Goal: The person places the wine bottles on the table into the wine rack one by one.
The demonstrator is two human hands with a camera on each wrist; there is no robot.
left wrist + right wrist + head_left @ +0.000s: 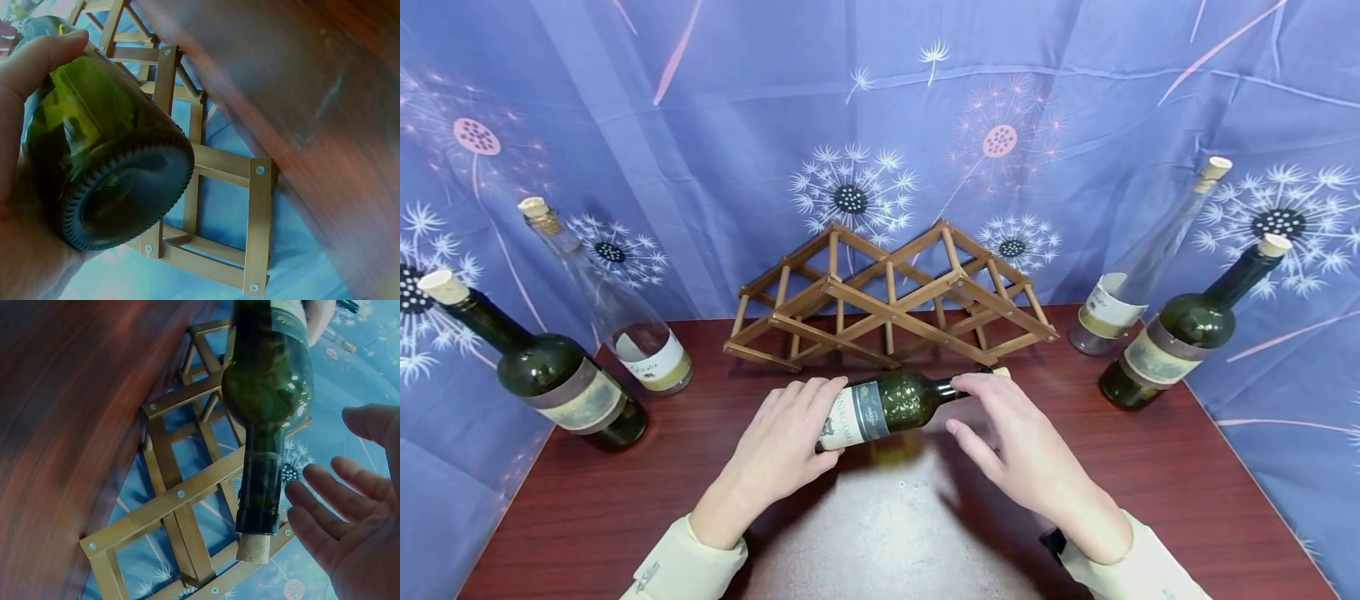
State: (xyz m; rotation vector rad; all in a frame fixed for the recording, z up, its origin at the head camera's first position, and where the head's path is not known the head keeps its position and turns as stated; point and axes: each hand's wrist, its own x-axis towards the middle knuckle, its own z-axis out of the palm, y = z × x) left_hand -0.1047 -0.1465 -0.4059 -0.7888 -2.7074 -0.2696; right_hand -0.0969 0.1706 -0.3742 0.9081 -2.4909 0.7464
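My left hand [786, 442] grips a dark green wine bottle [910, 398] round its labelled body, holding it sideways above the table with its corked neck to the right. The bottle's ridged base [128, 194] faces the camera in the left wrist view, with my thumb laid along the glass. Beside the neck is my right hand [1026, 442], its fingers spread and relaxed. The right wrist view shows those fingers [325, 512] apart from the neck and cork [253, 549]. Just behind the bottle stands a wooden lattice wine rack [891, 312] with no bottles in it.
At the left stand a green corked bottle [580, 392] and a clear corked bottle [651, 354]. Another clear bottle [1108, 308] and green bottle [1165, 354] stand at the right. A blue dandelion-print cloth [737, 125] hangs behind the reddish-brown table [1210, 517].
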